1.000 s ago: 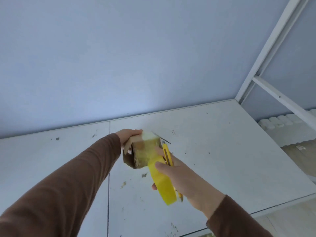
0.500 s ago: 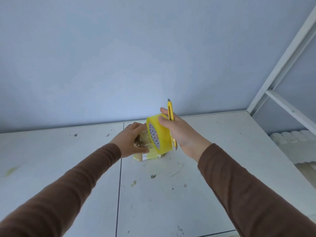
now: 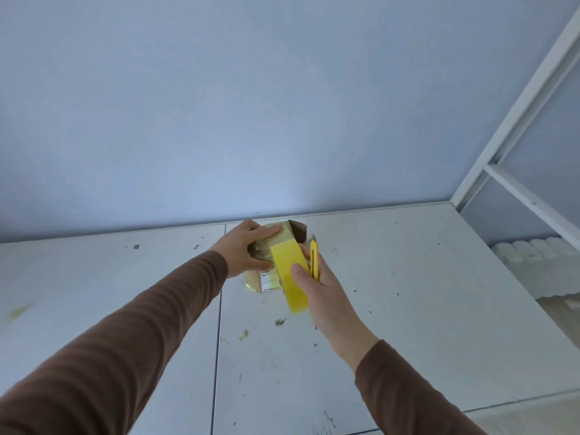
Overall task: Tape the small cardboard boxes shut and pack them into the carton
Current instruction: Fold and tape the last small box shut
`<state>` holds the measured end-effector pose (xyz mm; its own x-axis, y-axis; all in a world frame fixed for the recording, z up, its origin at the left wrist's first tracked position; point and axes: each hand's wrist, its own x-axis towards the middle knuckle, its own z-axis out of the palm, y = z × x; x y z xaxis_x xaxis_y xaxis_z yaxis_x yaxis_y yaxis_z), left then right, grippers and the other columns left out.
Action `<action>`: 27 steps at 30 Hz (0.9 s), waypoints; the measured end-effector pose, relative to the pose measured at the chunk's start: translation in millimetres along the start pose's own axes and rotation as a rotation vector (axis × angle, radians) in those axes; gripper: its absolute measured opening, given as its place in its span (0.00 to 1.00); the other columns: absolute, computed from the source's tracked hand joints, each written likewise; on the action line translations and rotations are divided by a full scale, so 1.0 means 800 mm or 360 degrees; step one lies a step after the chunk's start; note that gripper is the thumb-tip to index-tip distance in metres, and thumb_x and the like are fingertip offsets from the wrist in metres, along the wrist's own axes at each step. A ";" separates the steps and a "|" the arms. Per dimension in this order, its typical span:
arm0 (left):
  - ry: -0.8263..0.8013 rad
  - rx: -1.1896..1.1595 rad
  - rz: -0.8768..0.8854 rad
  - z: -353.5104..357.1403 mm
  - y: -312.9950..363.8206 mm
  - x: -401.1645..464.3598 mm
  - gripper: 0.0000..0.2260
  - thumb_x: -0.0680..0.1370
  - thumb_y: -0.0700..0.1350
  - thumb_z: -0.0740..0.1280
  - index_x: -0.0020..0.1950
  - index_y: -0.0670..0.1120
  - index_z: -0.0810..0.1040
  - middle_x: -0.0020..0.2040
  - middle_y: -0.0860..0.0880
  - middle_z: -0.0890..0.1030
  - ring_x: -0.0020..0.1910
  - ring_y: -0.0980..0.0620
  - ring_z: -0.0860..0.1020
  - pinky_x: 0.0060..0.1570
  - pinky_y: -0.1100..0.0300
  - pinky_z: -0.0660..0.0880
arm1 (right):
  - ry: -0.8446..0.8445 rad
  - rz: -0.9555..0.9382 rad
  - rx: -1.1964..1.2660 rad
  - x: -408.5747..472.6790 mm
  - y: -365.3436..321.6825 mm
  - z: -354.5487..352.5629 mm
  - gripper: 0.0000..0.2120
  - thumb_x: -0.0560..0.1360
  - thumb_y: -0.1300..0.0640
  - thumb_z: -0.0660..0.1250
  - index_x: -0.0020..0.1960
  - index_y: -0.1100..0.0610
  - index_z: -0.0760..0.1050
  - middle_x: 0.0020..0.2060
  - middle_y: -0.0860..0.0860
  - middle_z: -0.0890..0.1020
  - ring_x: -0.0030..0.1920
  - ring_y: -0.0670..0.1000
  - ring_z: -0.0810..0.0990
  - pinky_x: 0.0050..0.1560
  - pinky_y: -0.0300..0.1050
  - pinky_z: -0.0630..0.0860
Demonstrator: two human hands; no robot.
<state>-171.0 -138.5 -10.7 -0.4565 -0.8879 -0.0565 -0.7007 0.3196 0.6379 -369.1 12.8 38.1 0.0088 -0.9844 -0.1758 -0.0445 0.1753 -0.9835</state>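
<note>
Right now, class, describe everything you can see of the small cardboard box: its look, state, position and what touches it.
The small cardboard box is brown, its near faces glossy with yellowish clear tape. A white printed label shows low on the near side. One brown flap stands open at its far right corner. It sits on the white table near the wall. The left hand grips its left side; the yellow tape roll, held in the right hand with a yellow utility knife, covers its right front.

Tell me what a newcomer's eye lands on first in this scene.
The bright yellow tape roll in the right hand, mid-table, grabs the eye first, with a yellow utility knife held alongside it in the same grip. Just behind it, the left hand presses down on a small cardboard box already glossy with tape. Around them, the white table is flecked with scraps.
</note>
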 end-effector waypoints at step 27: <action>-0.0420 0.0467 0.0194 0.020 0.000 0.004 0.24 0.86 0.47 0.50 0.83 0.52 0.51 0.83 0.54 0.50 0.79 0.62 0.45 0.80 0.58 0.42 | 0.0322 0.0251 -0.0167 -0.050 0.044 0.032 0.17 0.85 0.43 0.56 0.62 0.51 0.77 0.51 0.43 0.80 0.58 0.48 0.79 0.59 0.43 0.72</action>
<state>-181.4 -136.3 -22.8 -0.6441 -0.7346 -0.2134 -0.7419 0.5319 0.4082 -345.2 58.4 9.7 -0.2058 -0.9301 -0.3041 -0.1327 0.3344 -0.9330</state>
